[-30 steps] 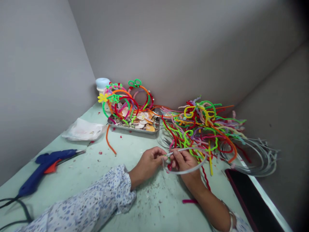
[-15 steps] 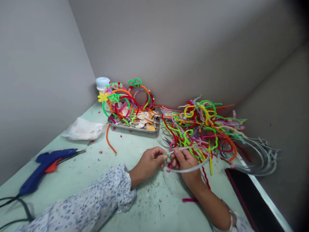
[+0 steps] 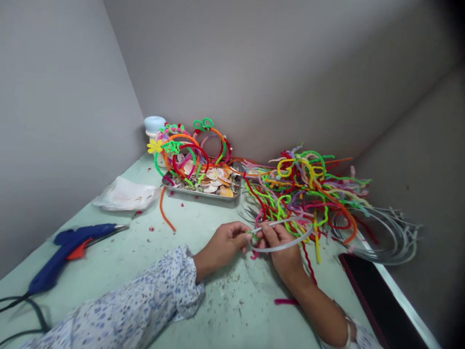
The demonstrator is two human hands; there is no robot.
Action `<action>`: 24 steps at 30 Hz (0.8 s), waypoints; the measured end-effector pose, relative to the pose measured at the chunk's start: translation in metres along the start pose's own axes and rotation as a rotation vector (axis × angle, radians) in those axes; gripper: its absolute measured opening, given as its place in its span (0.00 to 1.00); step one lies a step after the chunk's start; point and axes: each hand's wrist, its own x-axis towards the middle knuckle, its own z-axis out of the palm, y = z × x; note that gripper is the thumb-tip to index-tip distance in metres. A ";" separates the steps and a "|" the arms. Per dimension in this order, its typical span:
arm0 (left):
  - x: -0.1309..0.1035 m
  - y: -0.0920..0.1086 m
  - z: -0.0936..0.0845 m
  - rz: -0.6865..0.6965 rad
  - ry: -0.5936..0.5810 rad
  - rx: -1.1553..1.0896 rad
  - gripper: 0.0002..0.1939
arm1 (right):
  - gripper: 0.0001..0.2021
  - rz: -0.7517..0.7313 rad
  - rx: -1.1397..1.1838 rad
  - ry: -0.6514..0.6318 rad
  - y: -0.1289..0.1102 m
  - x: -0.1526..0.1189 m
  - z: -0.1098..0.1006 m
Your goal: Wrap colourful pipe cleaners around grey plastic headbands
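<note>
While pinching hoop (image 3: pixel 279 248) with right hand (image 3: pixel 286 260) below frame centre, clamps left hand (image 3: pixel 222 245) at its end. Works near pipe cleaners (image 3: pixel 305 186), right of centre.

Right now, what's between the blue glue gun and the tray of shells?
In the head view, an orange pipe cleaner and red scraps lie between them.
</note>
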 end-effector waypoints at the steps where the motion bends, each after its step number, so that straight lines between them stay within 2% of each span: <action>1: 0.000 0.002 0.000 0.000 -0.004 0.001 0.15 | 0.17 0.009 0.010 -0.002 0.000 0.000 0.000; 6: -0.001 0.007 -0.002 -0.022 -0.015 0.046 0.16 | 0.17 0.026 0.024 -0.007 -0.001 0.000 0.000; 11: 0.003 0.003 -0.005 -0.051 -0.043 0.028 0.17 | 0.17 -0.032 -0.049 -0.015 0.005 0.000 -0.001; 19: 0.004 0.001 -0.007 -0.039 -0.043 0.123 0.14 | 0.16 -0.043 -0.060 -0.063 0.010 0.000 -0.003; 24: 0.003 0.001 -0.004 -0.025 0.008 0.150 0.13 | 0.16 -0.042 -0.055 -0.065 0.010 0.000 -0.002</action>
